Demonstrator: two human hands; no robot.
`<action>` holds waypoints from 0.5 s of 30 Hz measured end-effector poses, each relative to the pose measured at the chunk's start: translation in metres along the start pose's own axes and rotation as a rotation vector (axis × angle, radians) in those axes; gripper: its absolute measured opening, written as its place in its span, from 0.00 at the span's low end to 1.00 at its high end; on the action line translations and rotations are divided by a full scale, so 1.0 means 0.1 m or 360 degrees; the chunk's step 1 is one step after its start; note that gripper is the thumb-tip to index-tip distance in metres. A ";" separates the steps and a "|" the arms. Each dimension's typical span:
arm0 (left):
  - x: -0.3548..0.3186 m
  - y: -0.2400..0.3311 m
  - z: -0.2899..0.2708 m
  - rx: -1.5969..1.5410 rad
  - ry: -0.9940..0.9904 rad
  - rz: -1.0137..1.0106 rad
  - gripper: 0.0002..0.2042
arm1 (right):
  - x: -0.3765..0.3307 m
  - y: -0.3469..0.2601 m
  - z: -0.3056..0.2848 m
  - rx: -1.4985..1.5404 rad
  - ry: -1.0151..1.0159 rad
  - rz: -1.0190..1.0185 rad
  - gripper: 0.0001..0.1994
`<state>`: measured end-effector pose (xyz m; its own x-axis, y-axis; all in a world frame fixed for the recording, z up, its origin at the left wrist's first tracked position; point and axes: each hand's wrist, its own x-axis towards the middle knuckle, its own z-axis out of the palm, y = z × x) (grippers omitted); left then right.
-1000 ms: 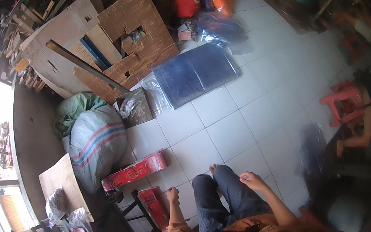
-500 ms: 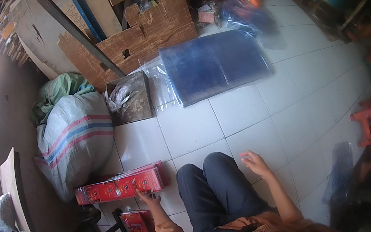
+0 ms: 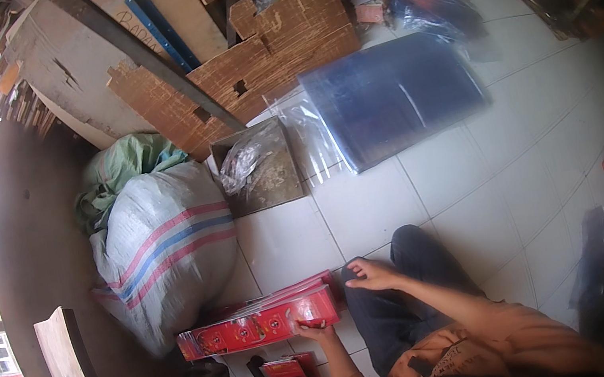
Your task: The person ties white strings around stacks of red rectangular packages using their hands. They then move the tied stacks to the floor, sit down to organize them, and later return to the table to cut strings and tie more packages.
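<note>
Left hand (image 3: 314, 330) half-curled — right hand (image 3: 371, 275) farther forward, loosely bent, forearm (image 3: 451, 300) slanted inward

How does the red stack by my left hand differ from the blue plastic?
The red stack is long, narrow and printed; the blue plastic is broad and plain. Your left hand touches the red stack; neither hand touches the blue plastic. Both look shiny.

From my end I make out dark handwritten capitals (image 3: 136, 25) on the pale board (image 3: 192, 10), upper left of the frame. Dark print (image 3: 465, 355) runs across the orange-brown shirt (image 3: 435, 344), lower right of centre. The red packs (image 3: 254, 329), lower left of centre, carry printed markings too small for me to read.
</note>
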<state>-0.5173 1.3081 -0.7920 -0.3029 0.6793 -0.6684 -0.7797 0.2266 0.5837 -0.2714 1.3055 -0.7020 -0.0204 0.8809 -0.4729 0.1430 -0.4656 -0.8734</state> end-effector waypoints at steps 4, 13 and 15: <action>-0.43 0.18 0.51 0.0146 0.0278 0.0104 0.19 | 0.55 0.08 0.79 -0.0217 -0.0142 -0.0195 0.44; -0.39 0.28 0.39 -0.0135 0.0145 -0.0098 0.20 | 0.63 0.19 0.99 0.0543 -0.0415 0.0355 0.51; -0.41 0.28 0.39 -0.0272 0.0095 -0.0175 0.25 | 0.64 0.19 0.93 0.0725 -0.0513 0.0429 0.52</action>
<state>-0.5056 1.3140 -0.7306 -0.2392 0.6131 -0.7529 -0.8899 0.1717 0.4226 -0.3618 1.3455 -0.7599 -0.3504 0.6900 -0.6334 -0.2503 -0.7206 -0.6466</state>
